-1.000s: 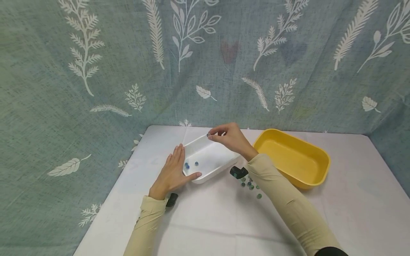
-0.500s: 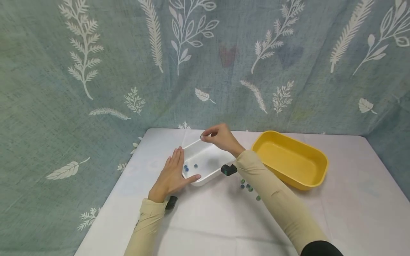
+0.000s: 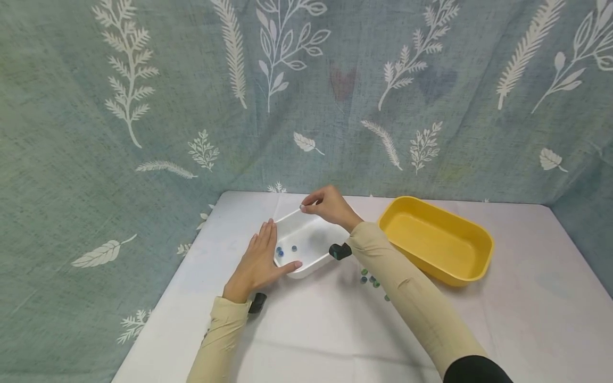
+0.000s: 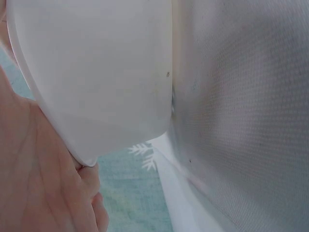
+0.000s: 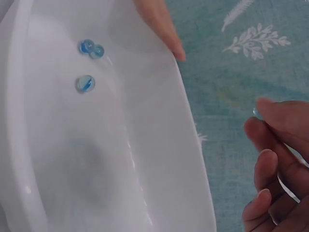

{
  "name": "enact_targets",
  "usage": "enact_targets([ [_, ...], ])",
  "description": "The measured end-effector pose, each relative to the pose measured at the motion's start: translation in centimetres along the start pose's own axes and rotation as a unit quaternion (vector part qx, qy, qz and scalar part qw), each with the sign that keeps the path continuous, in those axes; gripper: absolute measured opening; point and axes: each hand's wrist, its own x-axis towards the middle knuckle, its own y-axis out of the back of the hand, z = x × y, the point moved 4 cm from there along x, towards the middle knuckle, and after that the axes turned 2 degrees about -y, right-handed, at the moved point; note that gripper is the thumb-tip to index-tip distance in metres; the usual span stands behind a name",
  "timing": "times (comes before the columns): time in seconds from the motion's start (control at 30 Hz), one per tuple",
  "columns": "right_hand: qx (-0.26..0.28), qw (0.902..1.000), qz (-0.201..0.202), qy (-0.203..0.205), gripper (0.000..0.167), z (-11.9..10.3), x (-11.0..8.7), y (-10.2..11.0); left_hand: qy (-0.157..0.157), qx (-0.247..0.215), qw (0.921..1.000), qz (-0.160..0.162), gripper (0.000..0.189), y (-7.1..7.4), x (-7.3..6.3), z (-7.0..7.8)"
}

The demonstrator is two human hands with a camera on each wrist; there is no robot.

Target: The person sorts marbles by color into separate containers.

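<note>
A white rectangular tray (image 3: 311,234) rests on the table with three blue marbles (image 5: 86,83) inside, two of them touching. My left hand (image 3: 258,260) lies against the tray's left end, fingers straight along it and thumb stretched over the near corner. In the left wrist view its palm (image 4: 38,169) meets the rim. Over the tray's far rim, my right hand (image 3: 330,206) pinches a small marble (image 5: 255,111) between thumb and index finger. Most of that marble is hidden by the fingertips.
A yellow tray (image 3: 436,242) stands to the right of the white one, partly behind the right forearm. Several green and blue marbles (image 3: 372,279) lie on the white tablecloth (image 3: 306,340) beside that sleeve. A patterned green curtain (image 3: 306,96) hangs behind the table.
My right hand has moved a little left along the tray's far rim with the marble, then held nearly still. The left hand stays in place.
</note>
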Motion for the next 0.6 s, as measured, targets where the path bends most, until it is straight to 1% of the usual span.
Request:
enact_targets([
  [0.23, -0.002, 1.0, -0.005, -0.007, 0.017, 0.27, 0.3, -0.22, 0.001, -0.001, 1.0, 0.0, 0.128, -0.02, 0.0, -0.03],
  [0.6, -0.005, 0.9997, -0.018, -0.018, 0.019, 0.52, 0.49, -0.64, 0.002, 0.0, 1.0, 0.0, 0.128, -0.06, 0.03, -0.06],
])
